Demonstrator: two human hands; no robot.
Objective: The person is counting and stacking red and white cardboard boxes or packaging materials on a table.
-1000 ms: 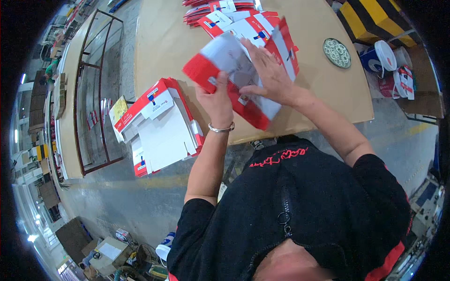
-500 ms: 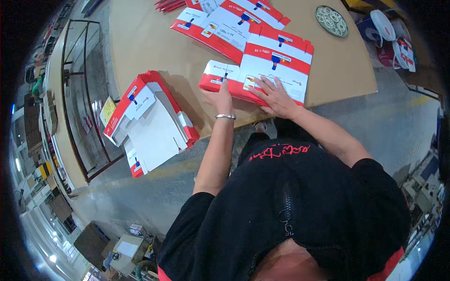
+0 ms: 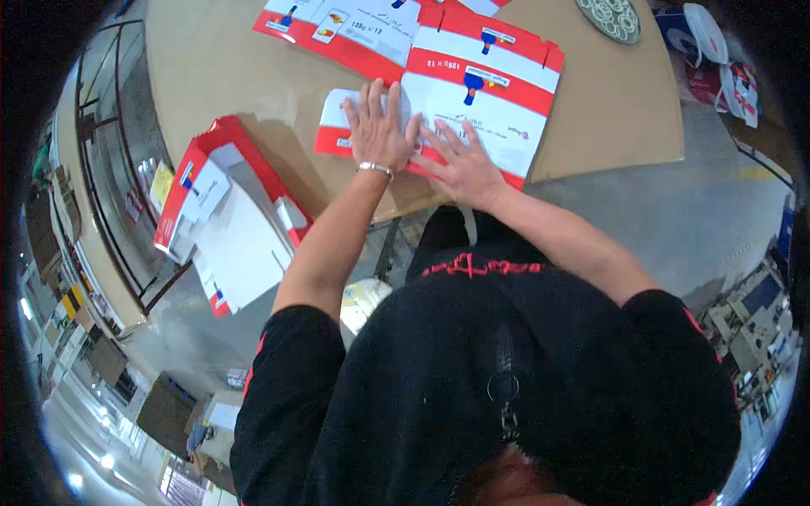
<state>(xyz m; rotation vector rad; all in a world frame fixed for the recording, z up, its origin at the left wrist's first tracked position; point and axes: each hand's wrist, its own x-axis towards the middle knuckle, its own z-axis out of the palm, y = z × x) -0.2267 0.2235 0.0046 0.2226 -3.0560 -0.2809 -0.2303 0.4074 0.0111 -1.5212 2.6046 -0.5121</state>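
**Both palms now flat on the carton**

Your left hand [image 3: 381, 139] no longer grips the carton's end; it lies on top, fingers slightly apart, near the join with the end panel [image 3: 334, 110]. Your right hand [image 3: 471, 169] stays on the near edge, fingers spread, just beside your left thumb; whether they touch, you can't tell from here. Neither hand is clamped on anything. The red-and-white carton [image 3: 506, 126], in the air between your hands a second ago, lies flattened before you on the table; with both hands on it, it looks pressed down rather than carried.

The tan table [image 3: 607, 110] has a rounded look through the lens. Another flat carton [image 3: 367, 42] lies beyond yours, close against it, and a patterned round tray [image 3: 613, 18] sits at the far right. To your left is a carton stack [image 3: 236, 244], pale insides showing; its support is hidden. Past the table's right side are a white-lidded tub [image 3: 707, 34] and grey floor [image 3: 607, 202].
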